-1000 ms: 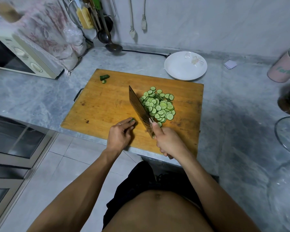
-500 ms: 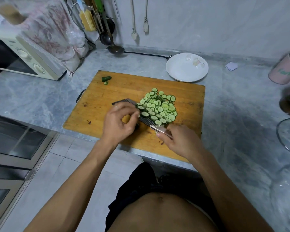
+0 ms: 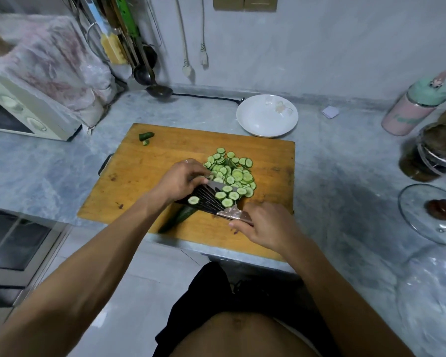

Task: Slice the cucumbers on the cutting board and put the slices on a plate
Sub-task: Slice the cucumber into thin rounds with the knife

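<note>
Right hand: the right hand (image 3: 264, 229) is clenched round the handle of the knife (image 3: 211, 199), whose blade is laid flat and low over the cutting board (image 3: 144, 176).
Left hand: the left hand (image 3: 180, 180) is curled at the blade's far edge, against the slices; what is grasped cannot be told.
Change: half a second ago fewer slices were carried on the blade; more cucumber slices (image 3: 229, 173) are now gathered onto it, and an uncut cucumber (image 3: 178, 219) is now seen under the blade.
Slices: the heap is kept on the board, partly on the blade.
Off-cuts: cucumber ends (image 3: 146, 137) are left at the board's far left corner.
Plate: the white plate (image 3: 267, 115) just beyond the board is seen holding no slices.
</note>
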Available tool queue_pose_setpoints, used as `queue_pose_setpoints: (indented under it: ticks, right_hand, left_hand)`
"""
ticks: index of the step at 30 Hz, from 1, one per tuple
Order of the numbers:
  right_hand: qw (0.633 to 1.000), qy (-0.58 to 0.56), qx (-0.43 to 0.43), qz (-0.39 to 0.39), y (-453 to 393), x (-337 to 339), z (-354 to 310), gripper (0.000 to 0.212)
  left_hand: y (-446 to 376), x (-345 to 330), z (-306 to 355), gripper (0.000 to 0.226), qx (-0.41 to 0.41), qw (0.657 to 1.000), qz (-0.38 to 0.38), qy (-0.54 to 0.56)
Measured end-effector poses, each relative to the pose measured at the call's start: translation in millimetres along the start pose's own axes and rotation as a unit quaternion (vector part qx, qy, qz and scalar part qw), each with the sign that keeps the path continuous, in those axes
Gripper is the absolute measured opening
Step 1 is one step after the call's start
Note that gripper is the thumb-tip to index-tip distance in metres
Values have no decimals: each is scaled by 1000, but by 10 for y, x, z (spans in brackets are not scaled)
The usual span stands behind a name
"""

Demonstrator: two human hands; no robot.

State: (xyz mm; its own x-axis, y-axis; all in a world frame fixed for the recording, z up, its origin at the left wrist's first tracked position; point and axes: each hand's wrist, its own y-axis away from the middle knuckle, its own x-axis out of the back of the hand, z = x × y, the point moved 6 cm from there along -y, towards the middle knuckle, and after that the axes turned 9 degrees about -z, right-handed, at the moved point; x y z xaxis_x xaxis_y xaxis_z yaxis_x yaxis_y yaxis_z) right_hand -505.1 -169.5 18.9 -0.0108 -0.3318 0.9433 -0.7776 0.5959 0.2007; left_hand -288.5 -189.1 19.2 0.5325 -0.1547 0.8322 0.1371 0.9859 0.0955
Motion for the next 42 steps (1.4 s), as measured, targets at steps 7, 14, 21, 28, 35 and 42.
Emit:
queue_pose_setpoints:
  ticks: [7, 14, 21, 28, 35, 42]
  right_hand:
    - [999, -25, 18, 35, -88, 71, 156, 54]
    - [999, 4, 34, 12, -169, 115, 126, 52]
    - [999, 15, 20, 30, -215, 117, 247, 56]
    - [998, 41, 44, 23, -246, 173, 298, 58]
    - [998, 36, 54, 24, -313, 153, 322, 73]
    - [994, 57, 85, 39, -325, 149, 292, 67]
  left_hand:
    - [83, 134, -46, 60, 39, 992, -79, 89]
    - [-134, 202, -273, 44, 62, 997, -42, -23]
    - [-133, 188, -216, 40, 72, 995, -44, 48]
    - [-374, 97, -353, 35, 130, 991, -34, 1]
    - [-307, -41, 88, 53, 18, 997, -30, 72]
    - [-328, -193, -12, 61, -3, 996, -38, 85]
